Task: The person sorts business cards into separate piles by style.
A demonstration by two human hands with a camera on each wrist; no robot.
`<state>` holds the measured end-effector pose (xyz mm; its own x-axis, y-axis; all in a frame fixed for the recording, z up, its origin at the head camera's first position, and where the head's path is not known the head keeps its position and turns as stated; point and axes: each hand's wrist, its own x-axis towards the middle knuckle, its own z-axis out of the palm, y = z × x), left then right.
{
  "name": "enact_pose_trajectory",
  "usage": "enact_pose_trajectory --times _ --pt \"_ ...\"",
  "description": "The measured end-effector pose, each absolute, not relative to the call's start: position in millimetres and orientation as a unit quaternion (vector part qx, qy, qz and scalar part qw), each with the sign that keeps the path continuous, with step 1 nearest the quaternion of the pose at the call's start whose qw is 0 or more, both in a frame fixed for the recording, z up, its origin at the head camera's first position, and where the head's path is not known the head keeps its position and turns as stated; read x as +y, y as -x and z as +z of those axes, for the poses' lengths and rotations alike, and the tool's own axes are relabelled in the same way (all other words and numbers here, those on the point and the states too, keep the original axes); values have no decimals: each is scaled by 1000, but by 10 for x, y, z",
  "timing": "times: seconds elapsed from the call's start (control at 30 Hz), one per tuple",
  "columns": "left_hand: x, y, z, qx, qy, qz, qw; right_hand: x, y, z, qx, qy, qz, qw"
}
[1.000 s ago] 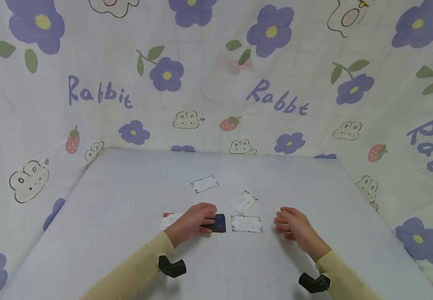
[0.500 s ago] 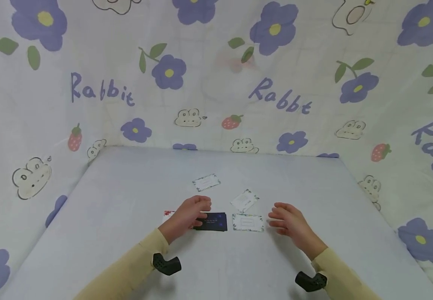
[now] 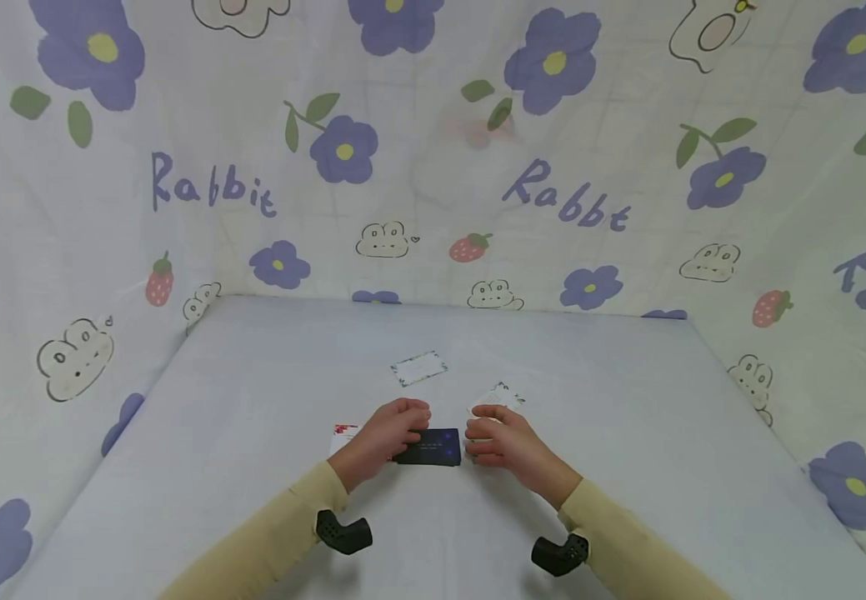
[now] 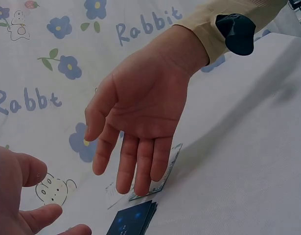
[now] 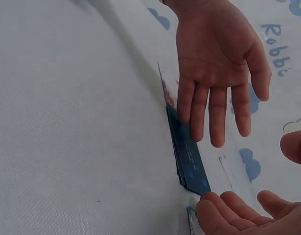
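Observation:
A stack of dark blue cards (image 3: 436, 447) lies on the table between both hands. My left hand (image 3: 383, 435) hovers over its left end, fingers extended and holding nothing; the right wrist view shows this left hand (image 5: 214, 58) palm-on. A white card with red flowers (image 3: 344, 433) is partly hidden behind the left hand. My right hand (image 3: 511, 446) hangs just right of the stack, over a leaf-bordered white card that it mostly covers in the head view. That bordered card (image 4: 166, 171) shows behind the right hand's straight fingers (image 4: 128, 166) in the left wrist view.
Another leaf-bordered white card (image 3: 420, 368) lies tilted farther back. A second tilted one (image 3: 503, 394) sits beyond the right hand, partly covered by it. The pale table (image 3: 290, 358) is enclosed by a white curtain (image 3: 417, 183) printed with purple flowers and rabbits.
My right hand has moved left, from beside the front leaf-bordered card to over it. My left hand has drawn back leftward, uncovering more of the dark blue stack. The cards have stayed in place.

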<state>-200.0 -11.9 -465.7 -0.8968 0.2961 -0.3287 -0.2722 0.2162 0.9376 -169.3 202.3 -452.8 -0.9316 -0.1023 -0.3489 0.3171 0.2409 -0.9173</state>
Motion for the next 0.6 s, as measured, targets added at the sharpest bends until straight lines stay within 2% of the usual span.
enact_pose_trajectory --times 0.33,0.6 --pt "-174 2070 -4627 753 -5 627 199 1964 1710 -4522 766 -66 -617 168" --pt "-207 2059 -4661 747 6 626 223 1921 1730 -4516 773 -78 -606 172"
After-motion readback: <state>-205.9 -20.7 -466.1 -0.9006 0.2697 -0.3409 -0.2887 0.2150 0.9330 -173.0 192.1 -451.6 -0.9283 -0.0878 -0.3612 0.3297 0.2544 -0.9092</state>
